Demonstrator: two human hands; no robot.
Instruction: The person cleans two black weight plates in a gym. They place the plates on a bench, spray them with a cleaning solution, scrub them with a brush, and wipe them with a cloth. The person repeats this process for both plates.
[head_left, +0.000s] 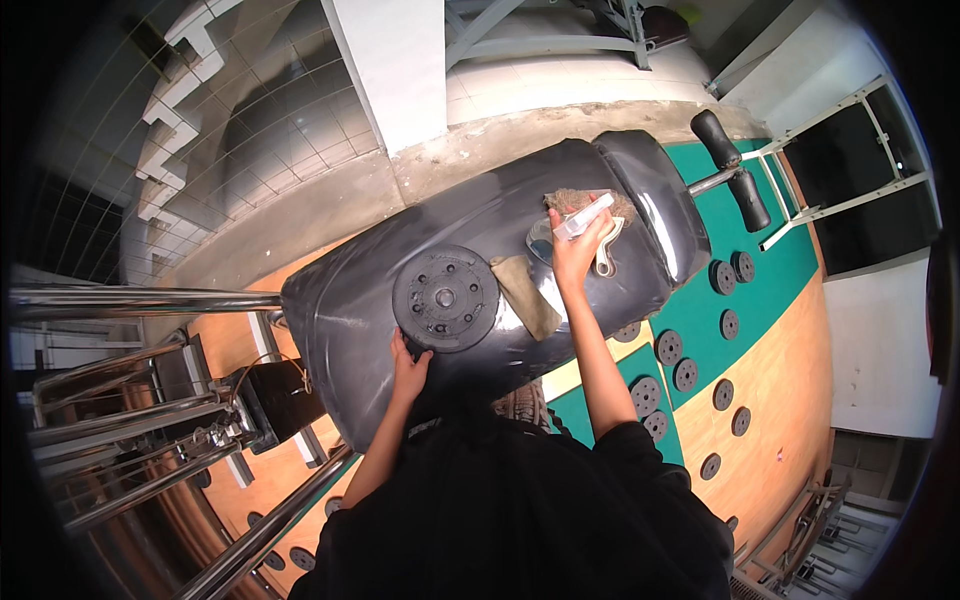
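A round black weight plate with a ring of holes lies flat on a black padded bench. Small glossy specks, perhaps wet, show on its face. My left hand touches the plate's lower left rim, thumb and fingers apart. In my right hand is a small whitish translucent plastic container, tilted above the bench. Beneath and beside that hand are a brown fibrous pad or cloth, a cream handle with a hole, and a clear rounded object, partly hidden. A folded olive cloth lies right of the plate.
Several more weight plates lie on the green mat and wooden floor at right. Chrome machine bars stand at left. Padded rollers extend past the bench's far end. A wire grid and low ledge run behind.
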